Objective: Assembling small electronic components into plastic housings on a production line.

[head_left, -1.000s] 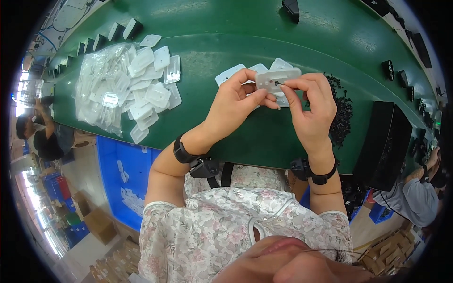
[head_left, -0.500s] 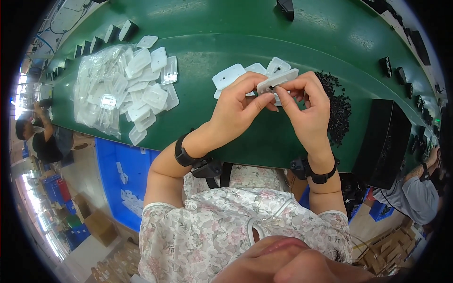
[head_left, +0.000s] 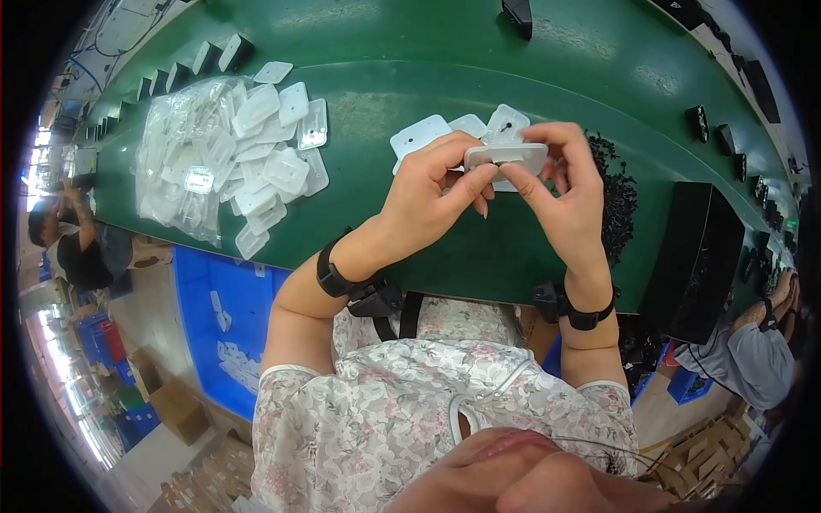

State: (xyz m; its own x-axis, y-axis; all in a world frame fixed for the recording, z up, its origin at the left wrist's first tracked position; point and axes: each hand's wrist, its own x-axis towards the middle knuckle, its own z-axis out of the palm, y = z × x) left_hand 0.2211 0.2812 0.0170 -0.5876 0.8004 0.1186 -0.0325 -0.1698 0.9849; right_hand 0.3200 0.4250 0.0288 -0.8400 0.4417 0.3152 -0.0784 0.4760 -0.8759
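The step in hand appears to be close fingertip work on one white plate (head_left: 523, 154), held up above the table (head_left: 368, 94) in front of the person. The left hand (head_left: 428, 195) pinches its left end; the right hand (head_left: 571, 195) grips its right end, and the thumbs nearly meet at the near edge. Something small and dark seems to sit between the thumb tips, too hidden to identify. The next move seems to call for a steady left grip and careful thumb pressure.

Just behind lie several white pieces (head_left: 419, 134), partly covered by the hands. Small black parts (head_left: 619, 214) are scattered beside the right hand, near a black box (head_left: 693, 256). Well to the left, loose white plates (head_left: 285, 171) spill beside a clear bag (head_left: 175, 171). The fingers block the plate's underside.
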